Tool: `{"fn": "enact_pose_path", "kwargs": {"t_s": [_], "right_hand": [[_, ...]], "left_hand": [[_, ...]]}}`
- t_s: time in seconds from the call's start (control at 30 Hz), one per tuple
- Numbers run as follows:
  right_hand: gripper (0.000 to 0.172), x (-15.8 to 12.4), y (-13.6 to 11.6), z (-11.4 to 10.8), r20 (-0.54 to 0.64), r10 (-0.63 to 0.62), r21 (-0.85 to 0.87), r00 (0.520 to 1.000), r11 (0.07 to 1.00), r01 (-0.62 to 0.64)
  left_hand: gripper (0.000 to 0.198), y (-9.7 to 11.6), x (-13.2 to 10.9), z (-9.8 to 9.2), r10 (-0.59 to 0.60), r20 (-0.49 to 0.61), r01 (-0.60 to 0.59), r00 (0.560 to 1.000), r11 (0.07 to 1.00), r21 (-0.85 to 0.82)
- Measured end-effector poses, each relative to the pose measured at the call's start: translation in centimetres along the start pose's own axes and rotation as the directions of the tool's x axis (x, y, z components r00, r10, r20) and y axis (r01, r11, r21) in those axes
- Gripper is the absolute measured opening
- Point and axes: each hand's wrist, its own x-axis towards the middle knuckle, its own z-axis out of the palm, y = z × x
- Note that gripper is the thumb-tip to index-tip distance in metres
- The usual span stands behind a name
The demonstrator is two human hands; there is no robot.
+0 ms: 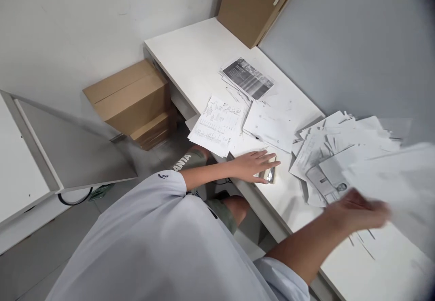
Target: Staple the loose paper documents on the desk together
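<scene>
left hand (253,165) flat, fingers spread, on a small shiny metal item (271,174) at the desk (190,52) edge; right hand (356,210) looks pinched on a blurred sheet (401,179). risk: thin loose printouts (326,156) lie fanned on the smooth white top, a sweep could slide them off or knock the item over

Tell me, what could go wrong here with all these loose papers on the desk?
1. The printed sheet hangs over the desk edge and might slide to the floor.
2. The right hand is blurred beside a large sheet; a quick sweep could scatter the loose pile.
3. The left hand lies flat on a small shiny object near the edge, which might get nudged off.
</scene>
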Motion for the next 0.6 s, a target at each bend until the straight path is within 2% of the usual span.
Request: {"fn": "enact_pose_path", "kwargs": {"t_s": [0.03,0.1,0.17,0.23,0.3,0.37,0.43,0.5,0.6], "right_hand": [[0.044,0.4,1.8,2.7,-0.047,0.049,0.016,0.998,0.999,-0.048],[0.038,0.2,4.9,5.7,0.0,0.108,0.009,0.994,0.994,-0.108],[0.043,-1.5,6.7,6.2,0.142,0.164,-0.044,0.976,0.986,-0.159],[0.049,-4.4,7.4,5.6,0.265,0.196,-0.132,0.944,0.977,-0.166],[0.054,-7.7,7.6,5.6,0.327,0.158,-0.221,0.932,0.971,-0.087],[0.061,-10.5,7.9,6.5,0.316,0.054,-0.322,0.947,0.945,0.054],[0.063,-12.3,8.6,8.0,0.302,-0.008,-0.421,0.953,0.896,0.141],[0.065,-13.0,9.2,9.6,0.297,0.011,-0.455,0.955,0.881,0.131],[0.075,-12.6,9.5,11.3,0.276,0.082,-0.395,0.958,0.918,0.035]], "left_hand": [[0.075,0.0,0.4,0.1,0.001,0.002,-0.001,1.0,1.0,0.008],[0.071,-0.2,1.0,0.2,-0.006,-0.011,0.006,1.0,1.0,0.001],[0.065,-0.5,1.3,0.4,0.003,-0.049,-0.005,0.999,0.999,-0.035],[0.063,-0.7,1.5,0.7,0.031,-0.111,-0.039,0.993,0.997,-0.072],[0.064,-0.9,1.6,0.9,0.044,-0.149,-0.058,0.988,0.994,-0.089],[0.067,-0.9,1.6,0.9,0.043,-0.128,-0.057,0.991,0.993,-0.102],[0.076,-0.8,1.4,0.5,0.034,-0.068,-0.043,0.997,0.992,-0.122],[0.09,-0.9,1.3,-0.1,0.017,-0.005,-0.018,1.0,0.99,-0.141],[0.102,-1.4,1.6,-1.0,-0.008,0.058,0.017,0.998,0.986,-0.167]]}}
